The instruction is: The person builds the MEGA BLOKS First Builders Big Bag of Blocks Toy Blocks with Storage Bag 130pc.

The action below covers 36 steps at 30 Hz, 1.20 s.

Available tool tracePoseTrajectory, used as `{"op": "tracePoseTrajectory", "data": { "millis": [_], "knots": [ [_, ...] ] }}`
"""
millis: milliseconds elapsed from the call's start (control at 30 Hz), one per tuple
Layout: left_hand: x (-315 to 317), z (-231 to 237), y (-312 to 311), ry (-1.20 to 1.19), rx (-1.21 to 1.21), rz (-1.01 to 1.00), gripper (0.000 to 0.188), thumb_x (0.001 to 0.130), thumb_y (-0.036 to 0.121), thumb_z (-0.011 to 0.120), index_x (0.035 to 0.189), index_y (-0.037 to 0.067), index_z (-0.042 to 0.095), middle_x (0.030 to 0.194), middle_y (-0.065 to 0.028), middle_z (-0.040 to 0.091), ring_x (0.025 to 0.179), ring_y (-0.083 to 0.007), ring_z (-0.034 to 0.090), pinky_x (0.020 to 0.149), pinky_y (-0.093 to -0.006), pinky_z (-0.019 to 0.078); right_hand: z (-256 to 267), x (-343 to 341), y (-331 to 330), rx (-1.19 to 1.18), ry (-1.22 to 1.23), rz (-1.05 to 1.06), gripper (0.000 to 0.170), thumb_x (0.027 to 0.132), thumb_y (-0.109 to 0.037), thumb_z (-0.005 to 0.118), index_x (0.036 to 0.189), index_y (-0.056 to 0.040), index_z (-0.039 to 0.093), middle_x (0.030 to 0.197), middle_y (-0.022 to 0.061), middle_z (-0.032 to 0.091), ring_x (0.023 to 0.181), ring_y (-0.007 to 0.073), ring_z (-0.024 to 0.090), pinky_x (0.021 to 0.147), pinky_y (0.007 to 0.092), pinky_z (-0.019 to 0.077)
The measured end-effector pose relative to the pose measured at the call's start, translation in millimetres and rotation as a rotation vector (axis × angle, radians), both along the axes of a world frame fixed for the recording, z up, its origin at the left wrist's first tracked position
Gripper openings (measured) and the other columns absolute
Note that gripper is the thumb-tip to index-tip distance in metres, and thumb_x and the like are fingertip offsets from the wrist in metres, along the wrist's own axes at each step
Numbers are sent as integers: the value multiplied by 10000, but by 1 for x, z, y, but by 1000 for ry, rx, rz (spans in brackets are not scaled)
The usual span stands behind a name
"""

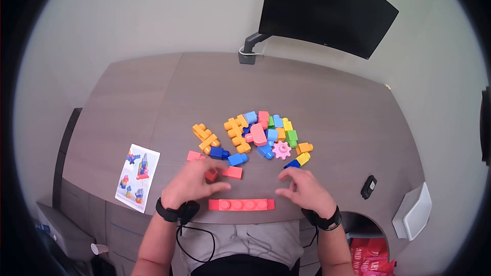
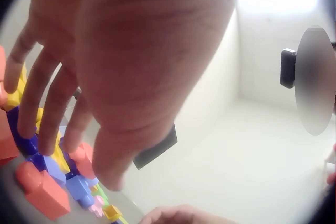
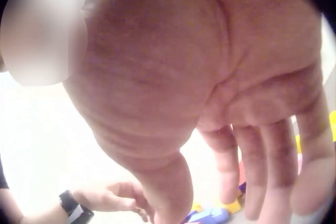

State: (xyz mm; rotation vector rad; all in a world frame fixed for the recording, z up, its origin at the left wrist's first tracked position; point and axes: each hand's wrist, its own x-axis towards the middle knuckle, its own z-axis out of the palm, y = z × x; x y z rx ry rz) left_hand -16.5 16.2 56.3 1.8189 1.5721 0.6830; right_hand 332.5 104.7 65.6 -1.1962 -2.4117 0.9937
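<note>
A long red toy brick [image 1: 242,204] with a row of round studs lies flat near the desk's front edge, between the two hands. My left hand [image 1: 192,181] hovers to its upper left, fingers spread over small red blocks and holding nothing. One red block [image 1: 233,173] sits just beyond its thumb; another red block [image 1: 210,176] is partly covered by the fingers. My right hand [image 1: 307,189] is to the right of the long brick, fingers loosely bent and empty. Ahead of its fingertips lies a yellow block [image 1: 304,159] with a dark blue piece.
Behind the hands is a pile of colored blocks, with a pink gear [image 1: 281,150] and yellow pieces [image 1: 237,134]. A picture sheet [image 1: 137,178] lies at the left. On the right are a small black device [image 1: 368,187] and a white box [image 1: 412,212]. A monitor [image 1: 327,7] stands behind.
</note>
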Motion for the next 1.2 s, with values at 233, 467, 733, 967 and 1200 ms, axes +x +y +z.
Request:
{"op": "tracePoseTrajectory", "data": {
  "millis": [233,467,733,967,1200],
  "knots": [
    [36,-12,-7,163,-68,-357,676,860,385,963,1440,114,746,1378,-141,761,1310,-365,717,1103,-483,579,-26,-27,6,82,83,104,332,1004,-148,816,1288,-8,716,1178,188,748,840,337,765,780,480,620],
    [50,-26,-4,160,-115,-383,861,844,523,960,1522,76,676,1505,-167,677,1460,-403,598,1220,-548,483,-39,-95,40,346,-109,225,382,1005,-77,713,1383,-26,715,1221,221,707,970,410,769,819,509,639],
    [20,-27,5,40,73,-183,1083,842,669,937,1586,-40,594,1564,-312,624,1491,-473,568,1261,-541,465,-61,-155,89,643,-273,84,247,937,-74,743,1158,35,754,1163,224,699,1089,382,775,731,450,696],
    [-8,-27,13,32,122,172,692,914,343,944,1443,-22,689,1385,-222,754,1286,-403,719,1120,-486,578,-58,-175,103,771,-410,95,207,912,-83,783,1101,-3,756,1191,185,708,1078,326,777,770,405,694],
    [-54,-17,10,94,173,352,400,842,61,929,1217,22,792,1151,-167,766,1104,-362,743,992,-446,615,-66,-187,113,859,-502,22,257,933,-50,769,1176,-31,688,1155,137,679,1064,306,781,759,365,698]
  ]
}}
